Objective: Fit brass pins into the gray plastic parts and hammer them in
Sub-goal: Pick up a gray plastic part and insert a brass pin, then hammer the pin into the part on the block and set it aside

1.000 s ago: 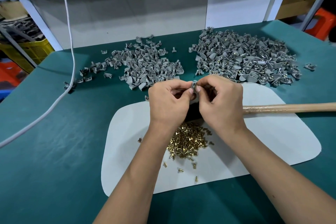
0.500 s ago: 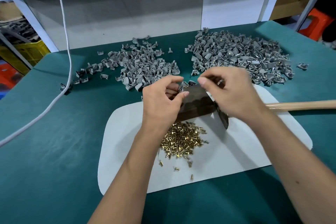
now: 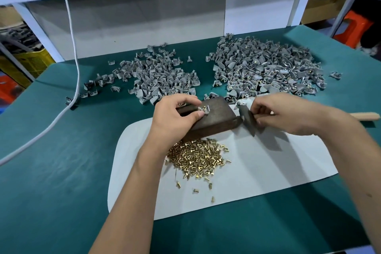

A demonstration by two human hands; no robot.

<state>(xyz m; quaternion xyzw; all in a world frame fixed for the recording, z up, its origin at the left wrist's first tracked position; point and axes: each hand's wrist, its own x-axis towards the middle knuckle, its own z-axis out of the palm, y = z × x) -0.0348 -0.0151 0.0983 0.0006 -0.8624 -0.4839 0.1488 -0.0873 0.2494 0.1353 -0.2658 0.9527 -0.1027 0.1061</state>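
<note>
The left hand is pinching 1 small gray part, brass pin upright in it, on the dark wooden block mid-bench. The part looks light and stiff, likely to skid, so holding its sides suits. The right hand, no longer meeting the left, is curling around the hammer.

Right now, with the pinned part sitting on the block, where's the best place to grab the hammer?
Take the hammer by its wooden handle, coming from the right: the handle points that way, clear of the block, and the head lies beside the right hand.
</note>
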